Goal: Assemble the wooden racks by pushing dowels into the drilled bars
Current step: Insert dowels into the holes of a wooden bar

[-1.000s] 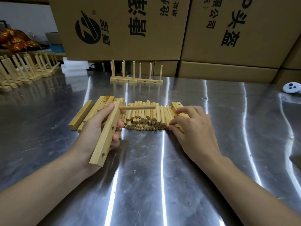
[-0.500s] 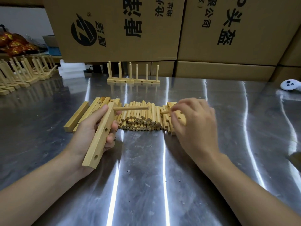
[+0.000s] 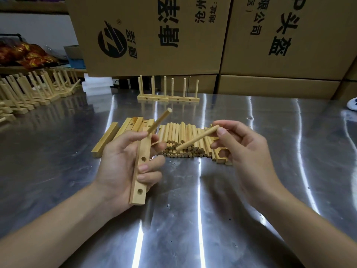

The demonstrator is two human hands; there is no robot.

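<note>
Dowel (image 3: 197, 138) was lifted from pile (image 3: 179, 140), pinched by right hand (image 3: 249, 151); bar (image 3: 138, 185) was gripped by left hand (image 3: 119, 167). Square entry into hole (image 3: 143, 159) was advised.

Left grip (image 3: 123, 167) covers top of drilled bar (image 3: 140, 178), so joint w/ raised dowel (image 3: 160, 119) is hidden; loose dowel (image 3: 197, 138) in right grip (image 3: 245, 151) overlaps the pile (image 3: 179, 140), touching or not unclear; spare bars (image 3: 220, 159) partly behind that grip; white object (image 3: 352, 104) at bench's right edge cut off, unidentifiable; racks (image 3: 29, 93) along far-left edge blurred, no. unclear; cardboard boxes (image 3: 154, 35) cropped at top.
</note>
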